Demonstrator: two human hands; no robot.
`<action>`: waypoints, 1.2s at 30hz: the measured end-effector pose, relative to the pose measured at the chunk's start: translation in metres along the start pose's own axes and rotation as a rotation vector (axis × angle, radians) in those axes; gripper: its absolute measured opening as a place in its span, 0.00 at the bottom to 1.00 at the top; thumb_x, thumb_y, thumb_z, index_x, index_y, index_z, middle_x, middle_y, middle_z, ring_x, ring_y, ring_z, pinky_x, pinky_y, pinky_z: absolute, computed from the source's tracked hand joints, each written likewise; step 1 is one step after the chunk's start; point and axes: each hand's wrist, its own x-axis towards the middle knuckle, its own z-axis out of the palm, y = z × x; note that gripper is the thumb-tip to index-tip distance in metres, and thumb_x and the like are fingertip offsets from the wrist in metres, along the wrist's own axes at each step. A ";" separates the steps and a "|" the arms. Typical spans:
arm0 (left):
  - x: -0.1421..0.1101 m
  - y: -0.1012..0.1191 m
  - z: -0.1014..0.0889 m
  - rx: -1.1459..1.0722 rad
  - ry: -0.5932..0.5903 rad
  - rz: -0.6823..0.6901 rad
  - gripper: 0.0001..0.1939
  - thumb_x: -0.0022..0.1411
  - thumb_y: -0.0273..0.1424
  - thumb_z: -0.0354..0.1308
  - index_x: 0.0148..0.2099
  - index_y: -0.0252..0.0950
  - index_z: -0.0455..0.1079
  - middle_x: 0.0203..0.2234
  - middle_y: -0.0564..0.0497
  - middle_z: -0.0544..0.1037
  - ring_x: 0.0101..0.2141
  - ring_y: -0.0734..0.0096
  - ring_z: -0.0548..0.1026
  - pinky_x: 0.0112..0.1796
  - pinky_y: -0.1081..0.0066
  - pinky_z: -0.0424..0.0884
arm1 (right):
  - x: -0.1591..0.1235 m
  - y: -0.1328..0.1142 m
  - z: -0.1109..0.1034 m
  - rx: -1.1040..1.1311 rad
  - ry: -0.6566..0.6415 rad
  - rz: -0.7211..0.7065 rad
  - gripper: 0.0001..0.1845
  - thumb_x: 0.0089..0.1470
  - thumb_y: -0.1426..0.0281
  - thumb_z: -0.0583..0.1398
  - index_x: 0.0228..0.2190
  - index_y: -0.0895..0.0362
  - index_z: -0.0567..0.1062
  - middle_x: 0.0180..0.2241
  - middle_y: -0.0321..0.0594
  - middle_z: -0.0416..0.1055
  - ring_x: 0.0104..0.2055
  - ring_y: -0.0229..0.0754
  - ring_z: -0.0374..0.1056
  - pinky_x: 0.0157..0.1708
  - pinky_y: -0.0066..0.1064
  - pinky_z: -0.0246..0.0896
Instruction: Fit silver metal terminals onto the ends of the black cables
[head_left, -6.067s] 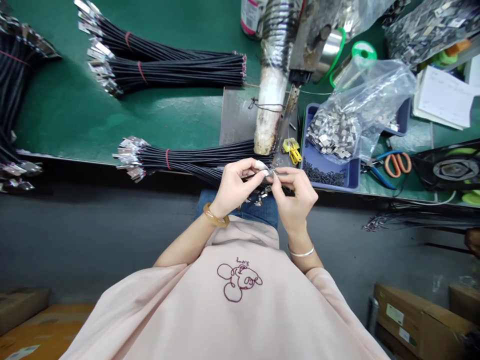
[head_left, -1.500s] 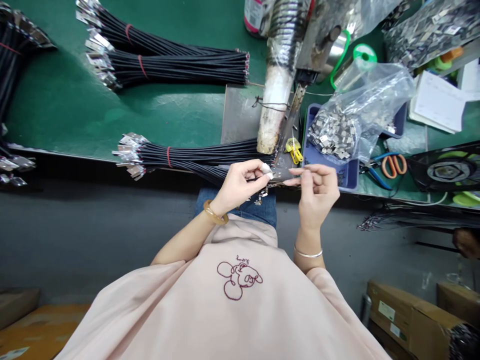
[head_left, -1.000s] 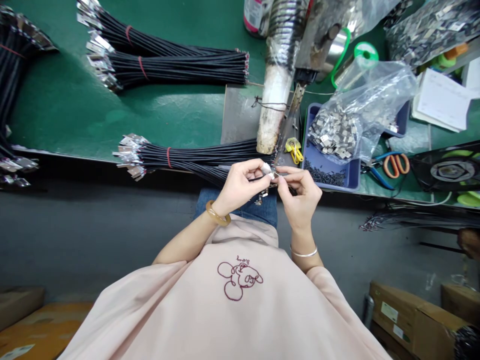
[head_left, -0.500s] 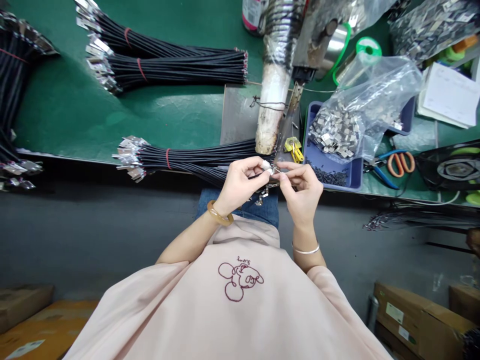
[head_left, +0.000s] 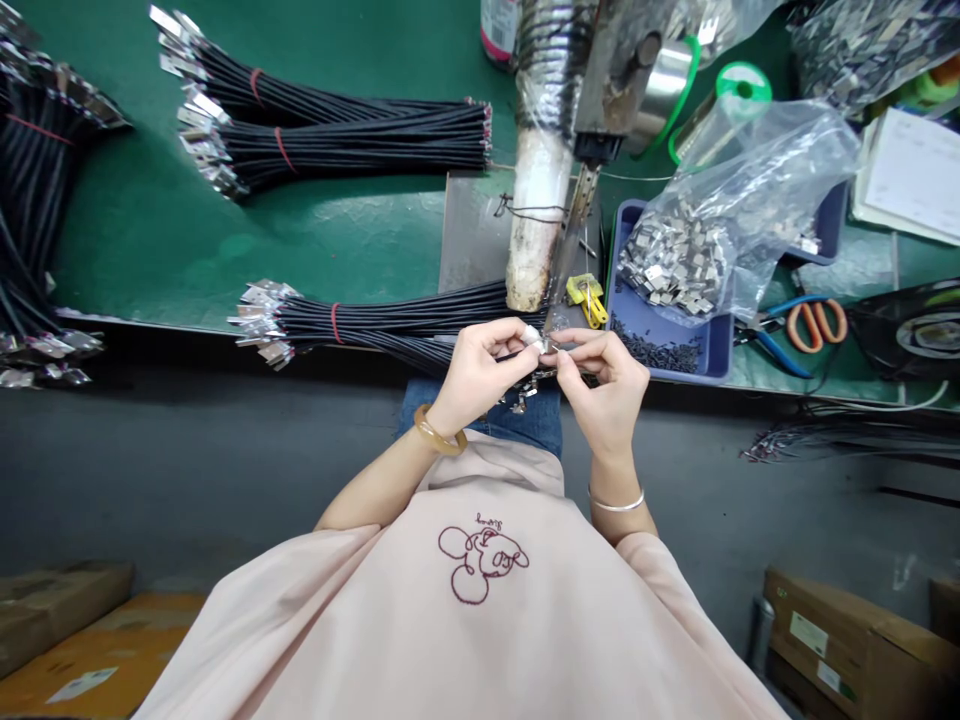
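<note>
silvery part (head_left: 547,346) | left fingers (head_left: 519,367) pinching it | right fingers (head_left: 570,374) nearly together, grip unclear

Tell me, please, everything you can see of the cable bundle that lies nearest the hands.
The cable bundle is a sheaf of thin black cables, plastic or rubber by their look, with shiny, metal-looking tabs fanned out at the left end. A red band circles it nearby. It lies sideways along the front edge of the green table, and the lower ones slant off toward the left hand. Its right end is hidden, so whether the hand touches it can't be told.
</note>
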 end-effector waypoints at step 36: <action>0.001 -0.015 -0.027 1.175 0.009 0.532 0.10 0.69 0.26 0.51 0.40 0.35 0.75 0.35 0.43 0.76 0.38 0.56 0.70 0.40 0.59 0.65 | 0.069 0.060 -0.091 -0.793 0.053 -0.014 0.04 0.55 0.70 0.59 0.30 0.54 0.74 0.30 0.40 0.76 0.32 0.43 0.71 0.39 0.37 0.67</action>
